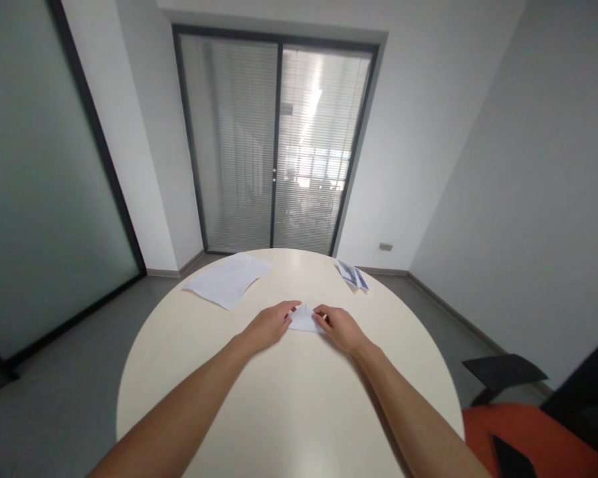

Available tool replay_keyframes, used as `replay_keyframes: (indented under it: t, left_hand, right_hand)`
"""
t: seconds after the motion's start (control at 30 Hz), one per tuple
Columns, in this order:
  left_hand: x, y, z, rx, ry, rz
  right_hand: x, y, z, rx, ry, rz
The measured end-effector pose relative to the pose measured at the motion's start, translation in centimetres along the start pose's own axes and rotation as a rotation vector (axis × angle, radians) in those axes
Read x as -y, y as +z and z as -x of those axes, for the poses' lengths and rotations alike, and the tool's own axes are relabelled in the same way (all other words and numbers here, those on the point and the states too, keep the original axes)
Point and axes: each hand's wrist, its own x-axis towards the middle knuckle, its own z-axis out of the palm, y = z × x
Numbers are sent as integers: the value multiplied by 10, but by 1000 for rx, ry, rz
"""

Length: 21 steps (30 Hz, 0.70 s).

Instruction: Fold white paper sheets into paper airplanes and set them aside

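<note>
A small folded sheet of white paper, roughly triangular with its peak away from me, is between my hands at the middle of the round table. My left hand grips its left edge between thumb and fingers. On the opposite side, my right hand pinches the right edge, and that corner is hidden under the fingers. A crease runs down near the top of the folded paper.
A larger white sheet lies at the table's far left. Toward the far right sits another folded paper, standing partly raised. An orange chair with a black armrest is by the table's right side. Glass doors with blinds stand beyond.
</note>
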Motion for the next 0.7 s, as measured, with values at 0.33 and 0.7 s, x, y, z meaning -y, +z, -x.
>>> replay_keyframes:
  t: [0.33,0.7]
  left_hand:
    - [1,1,1,-16,101,-59]
    - [-4,4,1,7,110,-94]
  right_hand:
    - [8,1,-3,-17,70,54]
    - [9,1,-3,-22,92,90]
